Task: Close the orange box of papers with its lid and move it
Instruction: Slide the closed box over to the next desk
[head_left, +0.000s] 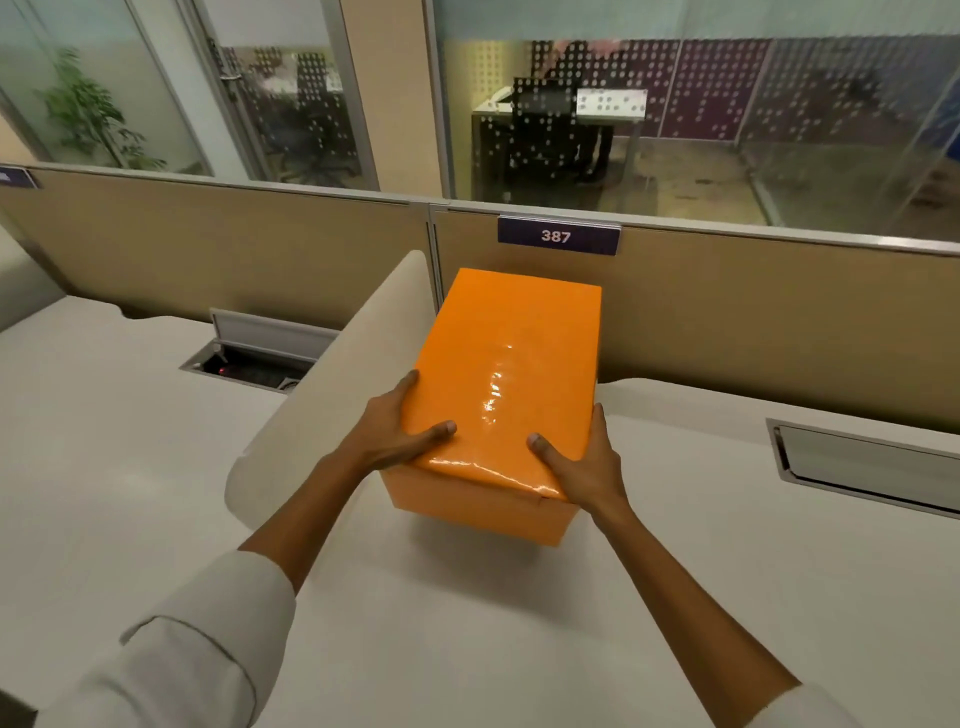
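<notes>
Grip: left hand (400, 431) and right hand (582, 462) clasp the near end of the lid (506, 374), one at each near corner; thumbs lie flat on the lid's top, fingers wrap down its long sides, so both hands are closed on the lid rather than on the box wall below.

Lid: glossy orange wrap, slightly wrinkled, bright glare along its middle; rectangular, flat-topped, with a shallow skirt that overhangs the base at the near end.

Orange box (483, 512): matte orange card, rectangular, deeper than the lid's skirt; papers inside are hidden. A small notch shows under the lid's near right corner, so whether the lid sits fully down there cannot be told.

Position: box stands on the desk (467, 623), toward its far edge, the far end close to the tan partition (727, 322) below the plate marked 387 (558, 236); its left side runs just beside the curved cream divider (332, 384).

Step, as judged: closing looks all but done; moving is not yet begun, since the base appears to rest on the desk.

Next move, as judged: press the near right corner home, then shift the hold down to the base walls; lifting by the slick lid alone risks it slipping off.

Surroundings: smooth off-white desk; metal-framed cable hatch (867, 467) near the right edge, another open at left (254, 353).
</notes>
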